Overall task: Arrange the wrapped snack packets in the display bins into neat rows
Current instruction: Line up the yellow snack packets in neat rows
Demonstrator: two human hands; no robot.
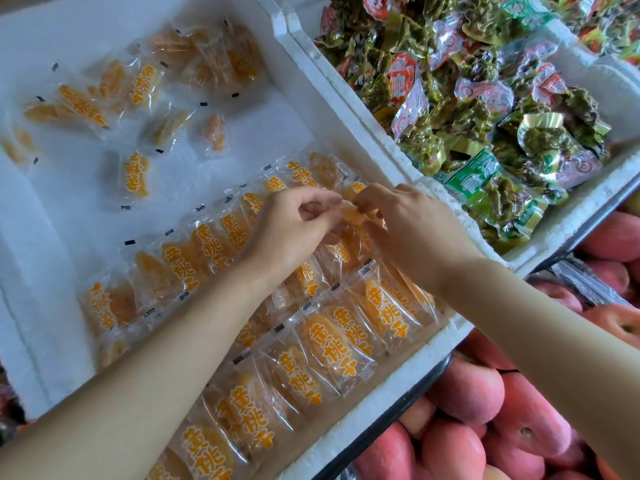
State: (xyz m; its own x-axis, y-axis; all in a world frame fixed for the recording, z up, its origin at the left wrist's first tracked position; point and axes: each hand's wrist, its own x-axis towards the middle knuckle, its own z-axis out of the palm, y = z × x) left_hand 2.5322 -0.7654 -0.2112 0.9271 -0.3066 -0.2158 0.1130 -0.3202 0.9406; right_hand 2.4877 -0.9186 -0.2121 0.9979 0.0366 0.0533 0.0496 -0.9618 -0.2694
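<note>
Both of my hands are on one dried yellow-peach packet (358,212). My left hand (294,225) pinches its left end between thumb and curled fingers and my right hand (415,233) pinches the other end, so its long axis runs across from one hand to the other. I hold it just above the right-hand end of the far row (207,242), close to the right wall of the white foam bin (346,126). That row and the near row (332,341), two in all, run slantwise along the bin. Each packet lies crosswise to its row and overlaps the next. I judge the held one has to turn to match that lie and tuck in at the row's end, right under my fingers; both hands are equally near. The loose packets (83,105) lie well away, to the far left of the bin, on my left hand's side. I count ten or so, though some overlap. A second foam bin (575,216) to the right holds a heap of green and red packets (485,109), too many to count. Red fruit (467,393) is piled below.
</note>
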